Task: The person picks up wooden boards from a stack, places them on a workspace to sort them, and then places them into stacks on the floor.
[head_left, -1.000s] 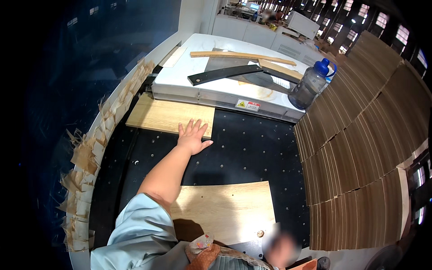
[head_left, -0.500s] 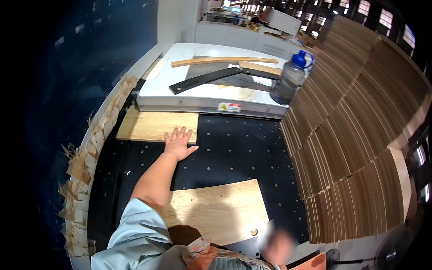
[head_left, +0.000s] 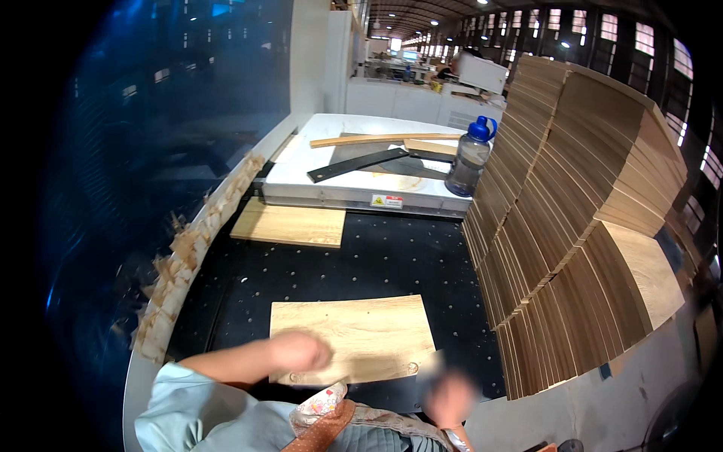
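A light wood-grain board (head_left: 354, 331) lies on the black dotted table (head_left: 392, 260) directly before me. It has round holes near its two close corners. My left hand (head_left: 301, 351) is over the left part of this board, its fingers smeared by motion. Whether it touches the board I cannot tell. Just off the board's near right corner is my right hand (head_left: 450, 399), blurred, with its fingers not readable. A smaller wood-grain board (head_left: 290, 224) rests at the far left of the table, apart from both hands.
Beyond the table, a white machine top (head_left: 290, 175) carries wood strips, a black bar (head_left: 355, 164) and a blue-capped bottle (head_left: 468, 158). Tall stacks of boards (head_left: 557, 218) line the right side. Along the left runs an edge with torn tape (head_left: 196, 241) beside a dark blue panel.
My left hand has left the far board, where it lay spread, and come back over the near board. The head view has tilted up, showing more of the hall.
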Demonstrator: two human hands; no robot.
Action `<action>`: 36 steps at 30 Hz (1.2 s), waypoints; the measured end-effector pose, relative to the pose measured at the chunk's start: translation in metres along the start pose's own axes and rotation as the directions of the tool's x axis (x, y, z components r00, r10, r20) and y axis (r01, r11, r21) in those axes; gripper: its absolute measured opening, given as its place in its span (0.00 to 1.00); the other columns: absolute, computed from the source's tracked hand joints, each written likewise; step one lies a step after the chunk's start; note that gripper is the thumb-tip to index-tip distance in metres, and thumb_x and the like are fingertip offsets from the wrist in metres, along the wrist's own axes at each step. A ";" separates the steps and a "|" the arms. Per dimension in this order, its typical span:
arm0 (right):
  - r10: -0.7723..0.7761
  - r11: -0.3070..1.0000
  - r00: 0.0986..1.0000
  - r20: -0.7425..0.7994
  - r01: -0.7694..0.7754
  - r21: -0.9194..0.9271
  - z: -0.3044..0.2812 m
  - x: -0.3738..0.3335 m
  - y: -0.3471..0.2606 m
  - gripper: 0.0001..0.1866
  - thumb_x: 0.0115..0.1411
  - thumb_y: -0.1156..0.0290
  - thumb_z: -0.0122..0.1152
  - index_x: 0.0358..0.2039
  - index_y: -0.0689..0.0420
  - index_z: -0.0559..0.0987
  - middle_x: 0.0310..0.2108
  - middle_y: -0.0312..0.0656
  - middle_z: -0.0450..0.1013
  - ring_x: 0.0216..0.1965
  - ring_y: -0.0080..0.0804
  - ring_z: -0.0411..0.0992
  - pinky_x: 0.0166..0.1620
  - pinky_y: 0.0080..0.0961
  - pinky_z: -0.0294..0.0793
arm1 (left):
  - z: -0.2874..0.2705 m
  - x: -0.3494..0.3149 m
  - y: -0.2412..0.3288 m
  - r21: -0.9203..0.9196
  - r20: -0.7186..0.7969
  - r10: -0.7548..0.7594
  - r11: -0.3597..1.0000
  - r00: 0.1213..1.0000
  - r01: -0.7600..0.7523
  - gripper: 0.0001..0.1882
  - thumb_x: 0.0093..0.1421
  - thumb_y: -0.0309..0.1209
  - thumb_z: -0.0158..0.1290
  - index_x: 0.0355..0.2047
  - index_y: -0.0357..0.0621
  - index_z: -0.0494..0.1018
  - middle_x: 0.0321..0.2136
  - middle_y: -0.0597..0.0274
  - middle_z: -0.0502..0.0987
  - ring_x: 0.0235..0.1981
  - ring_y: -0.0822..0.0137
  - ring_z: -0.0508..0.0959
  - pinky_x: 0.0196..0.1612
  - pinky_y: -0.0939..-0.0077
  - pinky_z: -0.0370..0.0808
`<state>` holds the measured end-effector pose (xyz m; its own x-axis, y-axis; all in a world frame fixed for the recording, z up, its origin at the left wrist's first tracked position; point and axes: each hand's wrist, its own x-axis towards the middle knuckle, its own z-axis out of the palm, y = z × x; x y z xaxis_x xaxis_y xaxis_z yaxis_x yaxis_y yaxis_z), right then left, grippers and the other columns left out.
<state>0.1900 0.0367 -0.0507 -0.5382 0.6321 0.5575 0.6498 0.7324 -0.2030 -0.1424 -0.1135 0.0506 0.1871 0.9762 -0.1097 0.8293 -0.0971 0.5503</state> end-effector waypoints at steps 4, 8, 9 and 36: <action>0.033 0.995 0.998 0.059 -0.038 0.097 -0.012 -0.013 0.003 0.18 0.47 0.66 0.58 0.41 0.55 0.76 0.47 0.44 0.69 0.55 0.45 0.62 0.59 0.54 0.52 | 0.039 -0.066 0.070 -0.031 0.275 -0.188 0.978 0.943 0.204 0.09 0.54 0.35 0.50 0.20 0.48 0.74 0.23 0.53 0.76 0.26 0.52 0.75 0.32 0.60 0.72; 0.061 0.984 0.988 0.140 -0.083 0.160 -0.017 -0.011 -0.006 0.19 0.48 0.66 0.60 0.42 0.56 0.76 0.49 0.45 0.68 0.56 0.46 0.61 0.59 0.54 0.51 | 0.061 -0.080 0.120 -0.129 0.068 -0.532 0.834 0.844 0.536 0.08 0.54 0.35 0.50 0.20 0.48 0.74 0.23 0.53 0.76 0.26 0.52 0.75 0.32 0.60 0.72; 0.068 0.979 0.977 0.203 -0.105 0.176 -0.022 -0.006 -0.007 0.19 0.48 0.66 0.60 0.42 0.56 0.75 0.50 0.45 0.67 0.56 0.46 0.60 0.59 0.54 0.50 | 0.066 -0.078 0.129 -0.157 0.019 -0.579 0.804 0.815 0.574 0.08 0.54 0.35 0.50 0.20 0.47 0.74 0.23 0.53 0.76 0.26 0.52 0.75 0.32 0.60 0.72; 0.056 0.990 0.991 0.120 -0.071 0.121 -0.028 -0.005 -0.008 0.19 0.49 0.65 0.59 0.42 0.55 0.76 0.48 0.43 0.69 0.55 0.42 0.62 0.59 0.51 0.53 | 0.084 -0.080 0.160 -0.293 -0.128 -0.745 0.659 0.655 0.692 0.07 0.54 0.34 0.50 0.23 0.47 0.74 0.24 0.54 0.75 0.27 0.53 0.76 0.32 0.61 0.72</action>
<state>0.2024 0.0201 -0.0293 -0.5616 0.6978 0.4445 0.6162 0.7113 -0.3381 0.0192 -0.2231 0.0782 -0.5623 0.7367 -0.3756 0.5220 0.6686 0.5297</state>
